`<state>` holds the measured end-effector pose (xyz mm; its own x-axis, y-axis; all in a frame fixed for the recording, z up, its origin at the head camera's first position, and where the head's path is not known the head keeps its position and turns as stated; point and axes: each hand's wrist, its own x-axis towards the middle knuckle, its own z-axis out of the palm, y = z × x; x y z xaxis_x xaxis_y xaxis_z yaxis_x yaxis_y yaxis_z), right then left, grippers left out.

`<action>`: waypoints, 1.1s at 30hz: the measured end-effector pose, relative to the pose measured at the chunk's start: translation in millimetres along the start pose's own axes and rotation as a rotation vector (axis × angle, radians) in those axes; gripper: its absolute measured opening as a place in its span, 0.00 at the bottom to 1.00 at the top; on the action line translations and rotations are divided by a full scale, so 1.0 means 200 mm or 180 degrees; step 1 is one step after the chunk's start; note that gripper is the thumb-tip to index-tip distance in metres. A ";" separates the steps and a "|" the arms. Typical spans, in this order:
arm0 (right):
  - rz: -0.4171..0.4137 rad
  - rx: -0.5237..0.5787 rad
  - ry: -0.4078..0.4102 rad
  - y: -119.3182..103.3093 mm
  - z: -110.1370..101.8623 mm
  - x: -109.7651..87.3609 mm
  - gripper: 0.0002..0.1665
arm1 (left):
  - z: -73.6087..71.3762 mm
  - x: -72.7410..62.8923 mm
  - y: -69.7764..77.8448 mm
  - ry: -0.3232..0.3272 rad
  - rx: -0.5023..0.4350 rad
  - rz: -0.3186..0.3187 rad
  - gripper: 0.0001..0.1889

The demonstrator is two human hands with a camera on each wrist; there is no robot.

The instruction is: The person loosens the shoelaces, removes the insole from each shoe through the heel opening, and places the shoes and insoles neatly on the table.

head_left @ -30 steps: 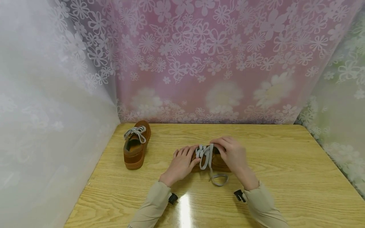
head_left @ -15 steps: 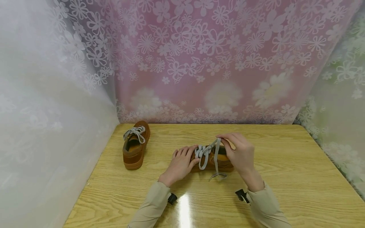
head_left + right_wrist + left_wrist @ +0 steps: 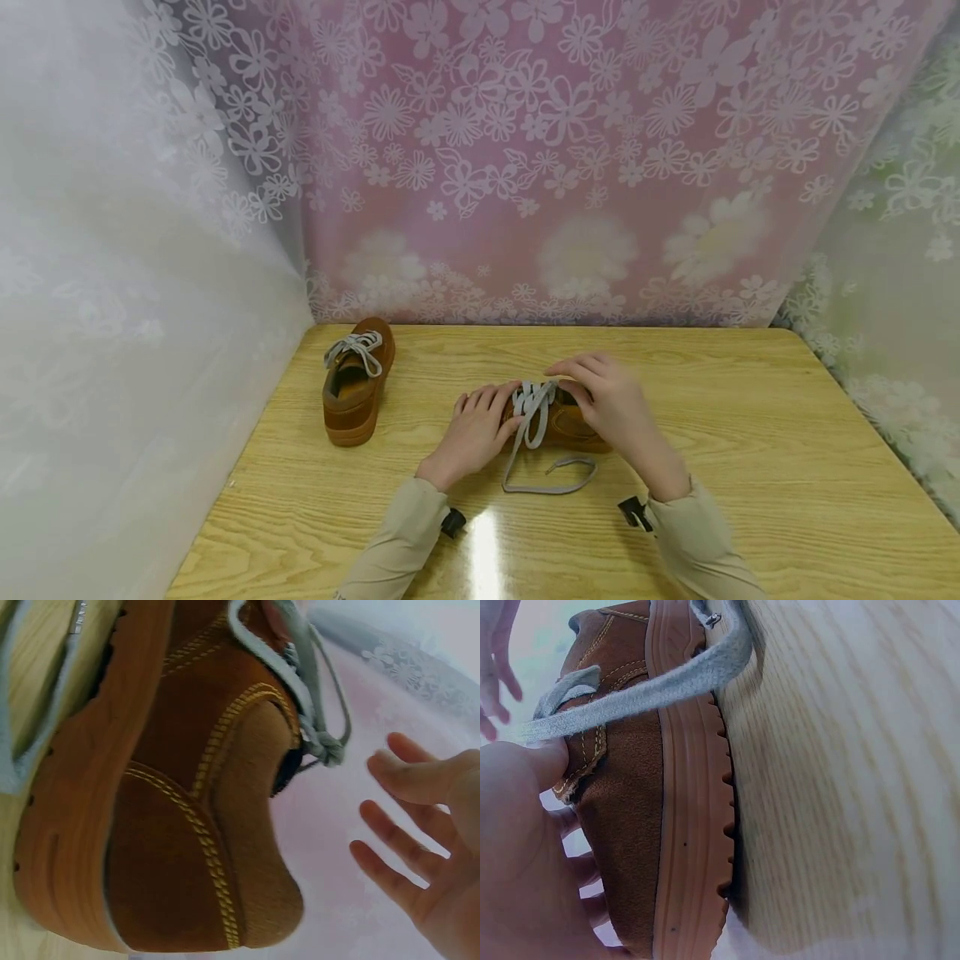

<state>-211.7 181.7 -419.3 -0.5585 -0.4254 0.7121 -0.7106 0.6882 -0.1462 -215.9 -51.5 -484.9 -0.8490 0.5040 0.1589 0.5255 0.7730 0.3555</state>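
1. Shoelace (image 3: 547, 491) is falling differently from half a second ago: then the right hand (image 3: 611, 404) was pinching it up over the heel end, while now its loose strand is crossing the front of the lacing, dropping down the near side and looping along the wood.
2. Right-hand fingers are now standing apart beside the knot (image 3: 330, 754), the right wrist view showing a gap between them and the cord; the hand itself is sitting further left than it was, closer to the lacing.
3. Left hand (image 3: 472, 433) is keeping its place, clamping the front of the brown shoe (image 3: 576, 429), its thumb pressing near the lacing and its fingers reaching down the far side. In the left wrist view the strand is passing just beside the thumb tip.
4. That shoe is standing on its sole near the middle of the table (image 3: 750, 417), lying crosswise with its toe end under the left hand and its heel end pointing right.
5. A second shoe (image 3: 367, 400), its laces tied in a bow, is staying where it was, near the left edge and the back left corner.
6. Bare wood is stretching right of the right hand toward the right edge, which is slanting well apart from it. The back edge is running well behind both hands, with the flowered curtain (image 3: 555, 167) rising beyond it. More wood is lying between the two shoes.
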 end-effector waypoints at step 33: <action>0.0153 0.0252 0.0202 0.03 0.02 -0.01 0.15 | -0.01 0.00 0.00 -0.0061 -0.0107 -0.0017 0.31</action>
<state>-216.2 183.5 -425.2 -0.5664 -0.3532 0.7446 -0.7167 0.6572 -0.2333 -216.1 -52.0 -482.6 -0.8503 0.5075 0.1393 0.5185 0.7625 0.3870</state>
